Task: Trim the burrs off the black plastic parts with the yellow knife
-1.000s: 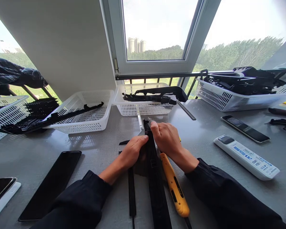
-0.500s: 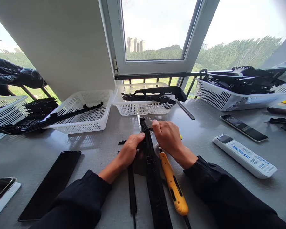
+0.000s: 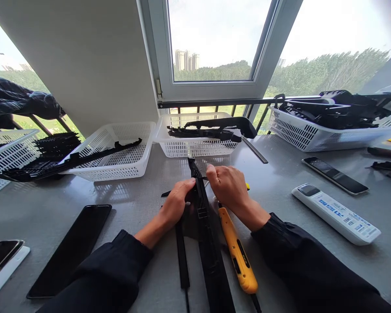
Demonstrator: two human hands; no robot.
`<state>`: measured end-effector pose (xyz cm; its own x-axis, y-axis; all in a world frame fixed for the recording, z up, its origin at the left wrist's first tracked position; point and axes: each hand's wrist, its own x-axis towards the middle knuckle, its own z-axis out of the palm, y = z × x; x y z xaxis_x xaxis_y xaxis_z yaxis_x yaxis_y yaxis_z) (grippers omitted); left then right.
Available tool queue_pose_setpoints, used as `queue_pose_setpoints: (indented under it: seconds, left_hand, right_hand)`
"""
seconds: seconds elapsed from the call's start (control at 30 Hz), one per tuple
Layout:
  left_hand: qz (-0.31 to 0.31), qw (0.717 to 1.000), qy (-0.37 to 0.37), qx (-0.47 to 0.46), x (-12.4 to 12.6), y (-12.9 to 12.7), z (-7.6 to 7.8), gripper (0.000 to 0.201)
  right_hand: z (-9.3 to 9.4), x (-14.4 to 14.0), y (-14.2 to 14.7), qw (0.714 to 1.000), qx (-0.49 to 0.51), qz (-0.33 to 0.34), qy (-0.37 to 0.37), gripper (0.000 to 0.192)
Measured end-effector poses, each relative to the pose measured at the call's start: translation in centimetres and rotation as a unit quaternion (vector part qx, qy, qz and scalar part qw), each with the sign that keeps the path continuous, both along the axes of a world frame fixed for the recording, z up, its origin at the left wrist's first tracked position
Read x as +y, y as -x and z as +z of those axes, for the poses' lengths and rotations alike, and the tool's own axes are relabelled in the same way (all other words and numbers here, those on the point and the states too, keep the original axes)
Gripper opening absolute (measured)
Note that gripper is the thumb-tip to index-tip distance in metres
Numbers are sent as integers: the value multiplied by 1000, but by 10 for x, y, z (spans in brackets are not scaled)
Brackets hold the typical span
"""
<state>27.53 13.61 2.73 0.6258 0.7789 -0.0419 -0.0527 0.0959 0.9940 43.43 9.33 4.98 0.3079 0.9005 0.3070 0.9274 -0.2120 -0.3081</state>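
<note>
Nearest the person, a long black plastic strip [image 3: 210,243] runs from the near edge of the grey table [image 3: 143,204] away toward the window, with a thinner black strip [image 3: 181,256] lying just left of it and a yellow-handled tool [image 3: 237,252] lying just right of it, both on the table. At the strip's far part the left hand [image 3: 176,205] is clasped on its left side, fingers pressed to the edge, and the right hand [image 3: 226,188] is clenched just right of it around a small thin piece whose nature cannot be told. To the near left a dark phone [image 3: 72,250] lies flat, well apart from the hands, with bare table between; at the left edge another phone [image 3: 1,261] is partly cut off. To the right a white remote [image 3: 337,214] and beyond it a slim black remote [image 3: 335,175] lie apart from the hands. Farther off, white baskets [image 3: 124,167] holding black parts line the far edge under the window [image 3: 215,43], the middle basket [image 3: 195,148] just beyond the strip's tip.
</note>
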Motion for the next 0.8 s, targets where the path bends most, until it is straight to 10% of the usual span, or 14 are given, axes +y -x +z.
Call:
queue_pose_setpoints:
  seconds: [0.3, 0.8]
  left_hand:
    - [-36, 998, -45, 26, -3, 0, 3, 49]
    - [212, 974, -77, 23, 13, 1, -13, 35]
  right_hand:
    - [0, -1, 0, 1000, -8, -2, -11, 65]
    - [7, -11, 15, 985, -50, 163, 28, 60]
